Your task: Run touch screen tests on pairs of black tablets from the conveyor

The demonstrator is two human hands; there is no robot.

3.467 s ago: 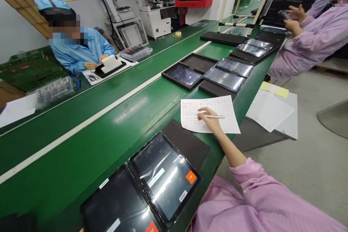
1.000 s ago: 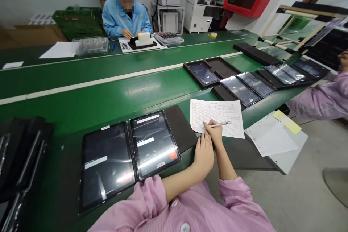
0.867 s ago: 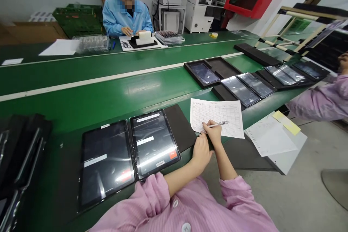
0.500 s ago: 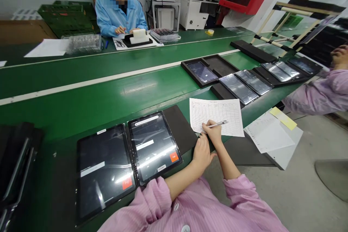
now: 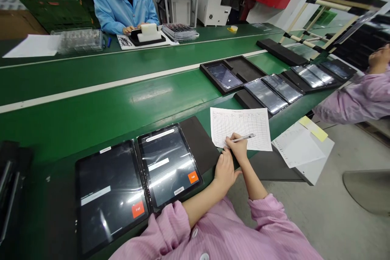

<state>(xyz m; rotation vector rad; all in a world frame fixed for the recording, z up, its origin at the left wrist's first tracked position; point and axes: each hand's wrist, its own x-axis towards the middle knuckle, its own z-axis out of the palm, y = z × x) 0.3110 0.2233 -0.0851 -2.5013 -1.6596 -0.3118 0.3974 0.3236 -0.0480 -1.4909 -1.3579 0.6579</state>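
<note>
In my right hand (image 5: 238, 147) is a pen (image 5: 246, 137), its fingers pinched round the barrel over the lower left of a printed form (image 5: 242, 124) ruled with a table. My left hand (image 5: 224, 170) rests at the table edge by the form's lower corner, fingers stretched out, thumb apart, holding nothing that I can see. To the left lie two tablets side by side on dark foam: the nearer-to-hand tablet (image 5: 167, 162) and the outer tablet (image 5: 111, 195). Both screens are lit dark, each with a white label strip and an orange "Fail" box.
Right of the form, more tablets (image 5: 265, 95) lie on dark foam, beside a black foam tray (image 5: 210, 77). Papers with a yellow note (image 5: 313, 128) sit off the table edge. A co-worker in blue (image 5: 124, 4) sits opposite; a pink sleeve (image 5: 350, 101) shows at right.
The view has tilted down and shifted slightly, so the background sits higher and further left. Both hands, the pen and the form keep nearly the same places relative to one another.
</note>
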